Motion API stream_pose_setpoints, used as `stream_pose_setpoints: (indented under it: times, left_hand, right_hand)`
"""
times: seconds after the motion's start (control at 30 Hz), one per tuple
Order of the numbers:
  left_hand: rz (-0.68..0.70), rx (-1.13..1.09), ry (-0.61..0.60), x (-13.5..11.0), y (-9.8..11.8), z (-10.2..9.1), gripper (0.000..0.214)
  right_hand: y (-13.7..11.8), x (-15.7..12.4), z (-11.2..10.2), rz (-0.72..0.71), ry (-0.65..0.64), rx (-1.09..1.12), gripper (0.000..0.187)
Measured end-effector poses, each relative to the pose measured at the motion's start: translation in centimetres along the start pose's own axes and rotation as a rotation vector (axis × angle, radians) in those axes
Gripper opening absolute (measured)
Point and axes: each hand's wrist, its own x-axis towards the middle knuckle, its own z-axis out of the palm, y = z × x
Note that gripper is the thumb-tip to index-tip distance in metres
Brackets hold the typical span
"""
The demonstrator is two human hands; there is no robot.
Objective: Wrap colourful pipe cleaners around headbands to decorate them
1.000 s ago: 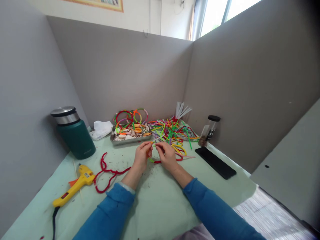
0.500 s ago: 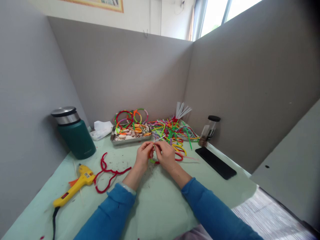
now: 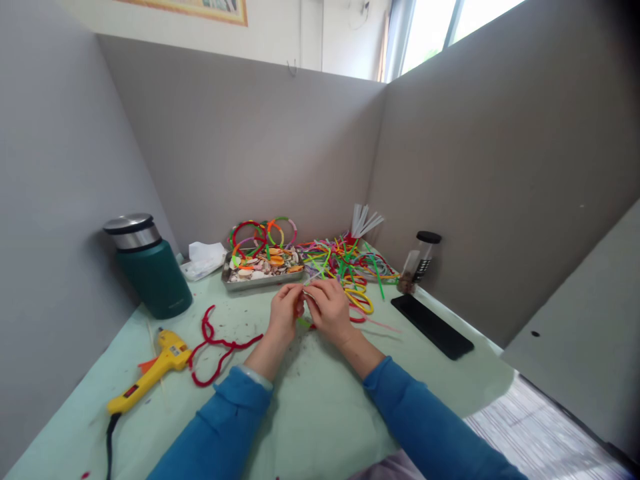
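Over the middle of the table my left hand [image 3: 286, 313] and my right hand [image 3: 329, 310] meet fingertip to fingertip, both closed in a pinch. A thin whitish pipe cleaner [image 3: 313, 277] sticks up from between the fingers, its lower end hidden. Below the hands shows a green and red piece of a pipe-cleaner ring [image 3: 303, 323], the rest covered by my right hand. Left of my left hand lies a bent red pipe cleaner [image 3: 215, 343], shaped in loops.
A yellow glue gun [image 3: 150, 377] and a green thermos [image 3: 155, 273] stand at left. Behind are a metal tray [image 3: 265, 285] of shells with colourful rings, a heap of pipe cleaners [image 3: 345, 257] and white tissue [image 3: 205, 257]. At right are a black phone-like slab [image 3: 431, 327] and a clear bottle [image 3: 417, 260].
My hands have shifted slightly left and the fingers have closed in further on the whitish pipe cleaner, so less of it shows. Everything else on the table stays put.
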Motion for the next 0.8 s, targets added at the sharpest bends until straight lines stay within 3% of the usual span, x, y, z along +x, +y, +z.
stream_pose_setpoints:
  times: [0.13, 0.27, 0.47, 0.7, 0.8]
  left_hand:
    - [-0.002, -0.117, 0.087, 0.3, 0.3, -0.4, 0.018]
    - [0.01, -0.174, 0.049, 0.5, 0.8, -0.7, 0.014]
    - [-0.012, -0.182, -0.024, 0.4, 0.7, -0.7, 0.013]
    - [-0.077, -0.163, -0.045, 0.2, 0.9, -0.3, 0.013]
    - [-0.094, -0.164, -0.082, 0.1, 1.0, -0.3, 0.014]
  right_hand:
    - [-0.5, -0.4, -0.1, -0.1, -0.088, -0.012, 0.015]
    - [-0.2, -1.1, 0.4, -0.037, -0.192, 0.009, 0.022]
    - [0.1, -0.9, 0.6, 0.181, -0.083, 0.118, 0.022]
    - [0.9, -0.8, 1.0, 0.617, 0.097, 0.676, 0.027]
    - [1.6, -0.6, 1.0, 0.747, 0.105, 0.872, 0.027]
